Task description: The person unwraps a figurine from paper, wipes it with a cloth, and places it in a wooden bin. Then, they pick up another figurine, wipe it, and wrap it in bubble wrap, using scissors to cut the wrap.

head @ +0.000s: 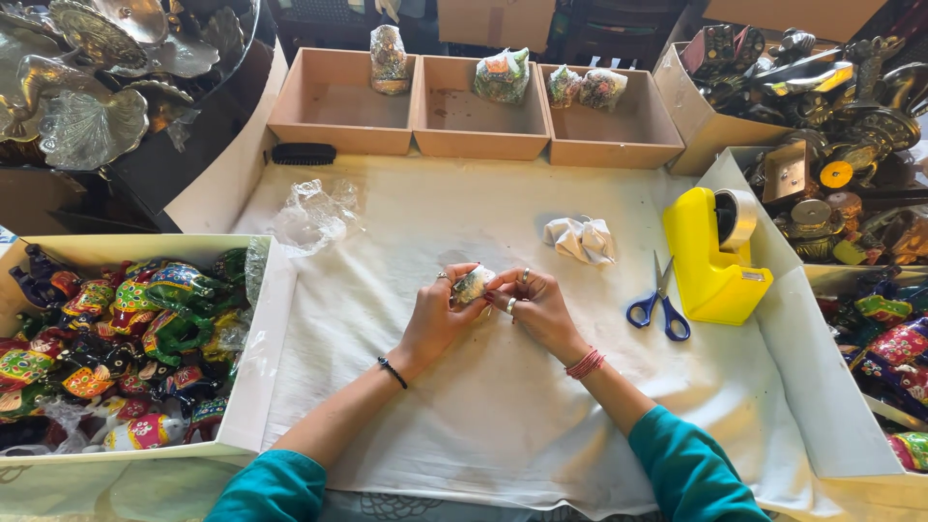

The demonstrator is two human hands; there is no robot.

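Observation:
My left hand [433, 314] and my right hand [537, 307] meet over the middle of the white cloth [503, 416]. Between their fingertips they hold a small wrapped figurine [474, 283], pale and shiny, partly hidden by my fingers. Both hands wear rings; a black band is on the left wrist and red bangles are on the right wrist.
A crumpled white paper [580, 239], blue-handled scissors [659, 304] and a yellow tape dispenser [713, 253] lie to the right. Crumpled clear plastic [314, 215] lies at the upper left. A box of colourful figurines [126, 338] stands left. Three cardboard trays [464, 121] with wrapped items line the back.

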